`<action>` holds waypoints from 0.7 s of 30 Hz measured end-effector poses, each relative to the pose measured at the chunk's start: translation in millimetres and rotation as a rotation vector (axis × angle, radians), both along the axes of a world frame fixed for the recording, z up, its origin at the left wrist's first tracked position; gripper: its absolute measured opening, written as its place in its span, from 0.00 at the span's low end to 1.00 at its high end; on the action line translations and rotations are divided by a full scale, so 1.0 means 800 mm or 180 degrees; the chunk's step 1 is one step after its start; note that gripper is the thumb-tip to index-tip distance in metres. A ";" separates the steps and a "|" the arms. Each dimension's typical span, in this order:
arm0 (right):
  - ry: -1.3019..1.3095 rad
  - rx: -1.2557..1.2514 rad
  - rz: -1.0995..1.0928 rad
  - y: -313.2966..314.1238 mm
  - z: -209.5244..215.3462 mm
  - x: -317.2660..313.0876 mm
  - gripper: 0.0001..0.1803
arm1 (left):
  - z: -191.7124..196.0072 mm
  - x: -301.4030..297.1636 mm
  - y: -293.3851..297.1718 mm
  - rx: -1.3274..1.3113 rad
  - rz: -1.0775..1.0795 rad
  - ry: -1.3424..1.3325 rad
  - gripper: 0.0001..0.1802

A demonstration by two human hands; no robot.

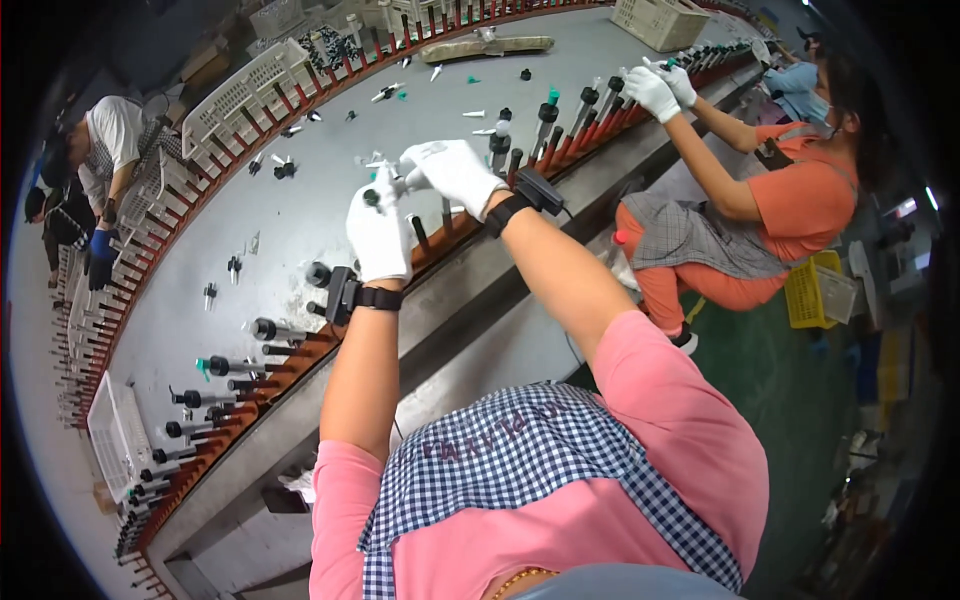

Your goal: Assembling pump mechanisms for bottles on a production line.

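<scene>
Both my hands wear white gloves and meet above the grey worktable (pixel 320 145). My left hand (pixel 380 238) has its fingers closed around a small black part (pixel 372 198), with pale pieces by its fingertips. My right hand (pixel 450 168) reaches in from the right, fingers pinched at those pieces; what exactly it grips is hidden. Below and beside my hands, dark pegs (pixel 420 234) line the table's near edge. Some carry black-and-clear cylindrical parts (pixel 275 331); one part with a green tip (pixel 215 366) lies to the left. Small white and black pieces (pixel 284 166) are scattered across the table.
A co-worker's white-gloved hands (pixel 655 92) work at the right along the same peg row. Across the table at left, another person wears dark blue gloves (pixel 100 258). White crates (pixel 120 440) and a far peg rail (pixel 235 142) border the table. A yellow basket (pixel 808 292) stands on the floor.
</scene>
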State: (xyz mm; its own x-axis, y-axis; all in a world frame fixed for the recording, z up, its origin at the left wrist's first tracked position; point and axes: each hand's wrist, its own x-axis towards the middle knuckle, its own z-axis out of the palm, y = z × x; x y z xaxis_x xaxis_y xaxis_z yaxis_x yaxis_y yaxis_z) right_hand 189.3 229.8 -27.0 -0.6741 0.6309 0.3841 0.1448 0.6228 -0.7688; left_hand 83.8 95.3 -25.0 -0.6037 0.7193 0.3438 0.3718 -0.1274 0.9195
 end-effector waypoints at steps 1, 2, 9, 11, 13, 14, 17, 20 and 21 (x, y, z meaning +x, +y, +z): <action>0.0144 -0.0400 0.0162 -0.006 -0.005 -0.014 0.15 | -0.010 -0.016 -0.003 -0.0030 0.0111 0.0143 0.14; -0.0018 -0.0320 0.0255 0.000 -0.007 -0.017 0.15 | -0.004 -0.013 -0.005 0.0071 0.0114 0.0167 0.15; 0.1744 -0.1206 -0.0941 -0.102 -0.009 -0.036 0.17 | 0.000 -0.023 -0.043 -0.0238 0.0423 -0.0591 0.16; 0.1264 -0.0955 -0.1101 -0.135 0.000 -0.021 0.15 | -0.020 -0.032 -0.058 0.0418 0.0334 -0.0790 0.16; 0.0913 -0.0426 -0.0966 -0.143 -0.016 0.013 0.16 | -0.025 -0.039 -0.085 0.0430 0.0395 -0.0664 0.19; 0.0882 -0.0282 -0.1099 -0.137 -0.028 0.040 0.16 | -0.017 -0.030 -0.098 0.0148 0.0685 -0.0377 0.19; 0.1398 -0.0241 -0.1821 -0.098 -0.070 0.084 0.20 | -0.053 -0.009 -0.143 0.0137 0.1148 0.1325 0.16; 0.1171 0.0115 -0.1926 -0.039 -0.033 0.081 0.21 | -0.055 0.019 -0.152 -0.0123 -0.0024 0.0730 0.16; 0.0911 0.0107 -0.1841 -0.034 -0.004 0.069 0.21 | -0.045 0.021 -0.137 -0.0149 -0.0240 0.0744 0.16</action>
State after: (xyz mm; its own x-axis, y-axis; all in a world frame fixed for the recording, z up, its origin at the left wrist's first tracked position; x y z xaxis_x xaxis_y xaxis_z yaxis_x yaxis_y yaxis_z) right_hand 244.9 202.8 -30.3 -0.0967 0.8461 0.5242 0.2565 0.5301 -0.8082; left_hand 100.7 -14.0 -60.8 -0.4558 0.7776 0.4331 0.5662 -0.1221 0.8152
